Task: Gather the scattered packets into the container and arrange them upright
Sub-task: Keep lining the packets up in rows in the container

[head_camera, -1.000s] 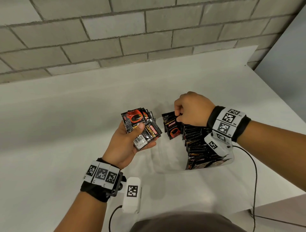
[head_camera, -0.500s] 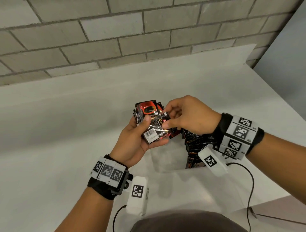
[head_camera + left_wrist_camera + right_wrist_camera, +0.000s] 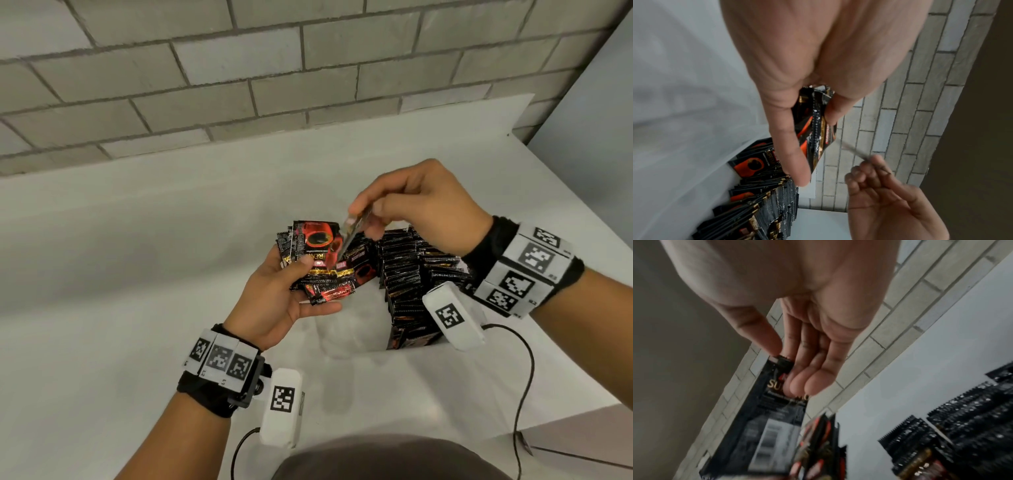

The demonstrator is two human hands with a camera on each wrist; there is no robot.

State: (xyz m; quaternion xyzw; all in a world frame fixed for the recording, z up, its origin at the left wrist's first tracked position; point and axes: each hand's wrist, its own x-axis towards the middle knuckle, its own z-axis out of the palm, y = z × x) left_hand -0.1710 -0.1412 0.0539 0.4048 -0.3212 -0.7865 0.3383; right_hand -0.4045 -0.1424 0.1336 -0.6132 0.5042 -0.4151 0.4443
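Packets (image 3: pixel 416 270) stand upright in rows in the clear container (image 3: pixel 346 337) on the desk (image 3: pixel 137 274), filling its right part; the left part looks empty. A fan of packets (image 3: pixel 320 263) is not placed yet and sits gripped in the left hand (image 3: pixel 277 298). The right hand (image 3: pixel 418 205) pinches one packet (image 3: pixel 354 228) above it, between thumb and fingers.

Grey brick wall (image 3: pixel 239 78) along the far edge of a white tabletop (image 3: pixel 137 240), black cable (image 3: pixel 524 387) near the tabletop's near right corner, dark cloth (image 3: pixel 376 459) at the near edge
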